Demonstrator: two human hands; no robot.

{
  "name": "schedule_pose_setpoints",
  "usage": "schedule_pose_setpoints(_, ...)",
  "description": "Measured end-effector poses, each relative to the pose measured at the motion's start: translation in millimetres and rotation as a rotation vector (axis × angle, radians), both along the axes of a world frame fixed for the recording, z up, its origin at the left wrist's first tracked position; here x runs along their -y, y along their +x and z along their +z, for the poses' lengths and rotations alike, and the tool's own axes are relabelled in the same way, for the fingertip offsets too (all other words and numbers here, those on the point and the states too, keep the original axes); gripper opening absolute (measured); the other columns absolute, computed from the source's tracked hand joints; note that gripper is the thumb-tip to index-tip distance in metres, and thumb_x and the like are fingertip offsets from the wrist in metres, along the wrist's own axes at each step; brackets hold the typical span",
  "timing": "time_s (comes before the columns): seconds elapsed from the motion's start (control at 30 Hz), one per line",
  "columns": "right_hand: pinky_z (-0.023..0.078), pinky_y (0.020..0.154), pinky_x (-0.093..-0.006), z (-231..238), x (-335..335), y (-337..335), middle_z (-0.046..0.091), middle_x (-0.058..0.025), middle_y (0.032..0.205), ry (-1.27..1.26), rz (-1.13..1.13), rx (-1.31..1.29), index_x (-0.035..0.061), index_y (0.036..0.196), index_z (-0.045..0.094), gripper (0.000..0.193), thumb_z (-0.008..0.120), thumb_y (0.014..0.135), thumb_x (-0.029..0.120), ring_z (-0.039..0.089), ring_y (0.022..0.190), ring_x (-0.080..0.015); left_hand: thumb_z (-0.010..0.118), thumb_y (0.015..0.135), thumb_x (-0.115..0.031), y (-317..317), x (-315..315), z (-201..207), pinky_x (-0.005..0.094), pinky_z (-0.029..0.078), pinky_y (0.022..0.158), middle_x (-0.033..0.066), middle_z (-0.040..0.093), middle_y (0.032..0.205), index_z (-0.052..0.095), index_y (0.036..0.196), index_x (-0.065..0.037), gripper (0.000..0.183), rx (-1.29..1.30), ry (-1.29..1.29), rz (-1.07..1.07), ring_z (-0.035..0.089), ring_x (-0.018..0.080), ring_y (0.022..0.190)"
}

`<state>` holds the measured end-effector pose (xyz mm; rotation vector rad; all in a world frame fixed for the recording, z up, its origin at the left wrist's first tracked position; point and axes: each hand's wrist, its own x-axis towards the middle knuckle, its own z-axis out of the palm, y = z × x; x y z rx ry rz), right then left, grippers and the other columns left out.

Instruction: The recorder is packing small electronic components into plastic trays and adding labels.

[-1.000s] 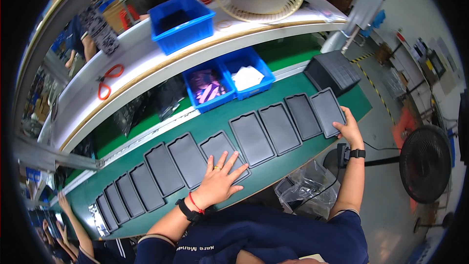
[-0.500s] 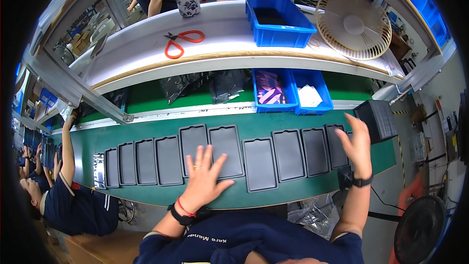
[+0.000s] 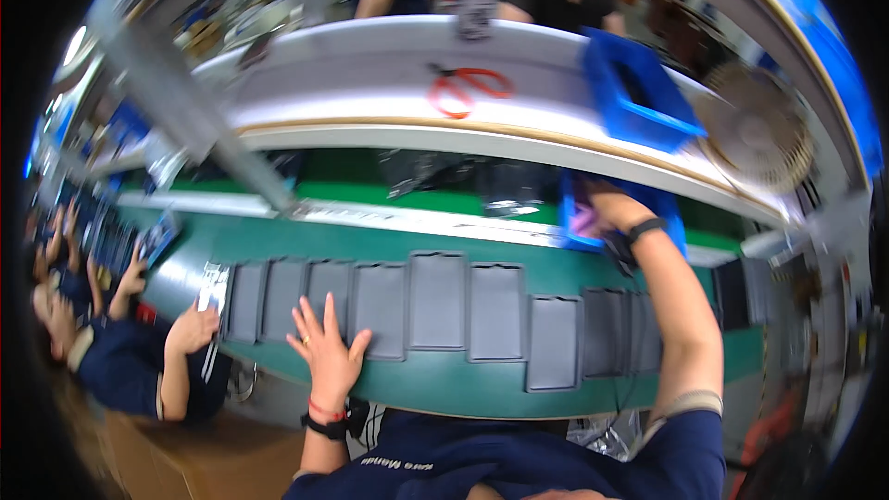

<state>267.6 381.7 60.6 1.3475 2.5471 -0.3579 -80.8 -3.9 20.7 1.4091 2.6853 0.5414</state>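
Remotely, I list: left hand, spread over gray trays, drift could skew them; right hand, in blue bin, grip untellable, haste could snag.

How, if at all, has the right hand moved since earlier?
Yes: the right hand moved forward and left, from the gray trays to the lower blue bins.

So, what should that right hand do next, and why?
Probably lift a pink-purple piece out: the right hand reaches into the lower blue bin beside those pieces, though its grip is unclear. The left hand is spread by the grey trays, apparently holding nothing.
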Motion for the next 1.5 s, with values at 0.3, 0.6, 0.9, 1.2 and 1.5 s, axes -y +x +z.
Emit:
schedule_pose_setpoints(0.3,0.049,0.082,-0.0376,15,12,14,0.063,-0.0197,0.098,0.034,-0.038,-0.076,0.0013,0.1,0.06,0.067,0.086,0.041,0.021,0.06,0.091,-0.0331,0.06,0.071,-0.066,-61,0,-5,0.0688,0.007,0.1,0.0306,0.013,0.146,0.024,0.144,-0.015,0.096,0.01,-0.101,0.255,0.009,0.0483,0.135)
schedule_pose_setpoints(0.6,0.042,0.095,-0.0358,21,2,4,0.053,-0.0236,0.123,-0.078,-0.043,-0.068,-0.0003,0.124,0.046,0.085,0.083,0.051,0.023,0.051,0.114,-0.0341,0.076,0.065,-0.049,-80,6,-2,0.0641,0.014,0.102,0.0254,0.016,0.147,0.026,0.143,-0.016,0.099,-0.03,-0.088,0.144,0.013,0.0469,0.135)
schedule_pose_setpoints(0.9,0.047,0.089,-0.0397,35,25,3,0.046,-0.0281,0.124,-0.124,-0.213,-0.037,-0.0024,0.124,0.04,0.089,0.085,0.05,0.017,0.052,0.11,-0.0395,0.065,0.076,-0.053,-116,11,-5,0.0648,0.01,0.103,0.0227,0.012,0.15,0.021,0.146,-0.022,0.088,-0.069,-0.141,0.435,0.009,0.0415,0.138)
schedule_pose_setpoints(1.2,0.044,0.094,-0.0353,14,21,2,0.048,-0.0237,0.128,-0.13,-0.175,-0.186,0.0003,0.129,0.041,0.091,0.086,0.051,0.013,0.046,0.121,-0.0338,0.066,0.076,-0.049,-118,8,-8,0.0629,0.01,0.104,0.0209,0.02,0.148,0.026,0.144,-0.017,0.084,0.095,-0.131,0.201,0.015,0.0385,0.138)
schedule_pose_setpoints(1.5,0.046,0.088,-0.0337,20,30,17,0.056,-0.0195,0.12,-0.043,-0.024,-0.342,0.0004,0.121,0.052,0.07,0.082,0.059,0.011,0.056,0.106,-0.032,0.067,0.078,-0.043,-113,10,-10,0.06,0.01,0.106,0.0218,0.021,0.147,0.029,0.142,-0.014,0.08,-0.015,0.038,0.218,0.015,0.0386,0.138)
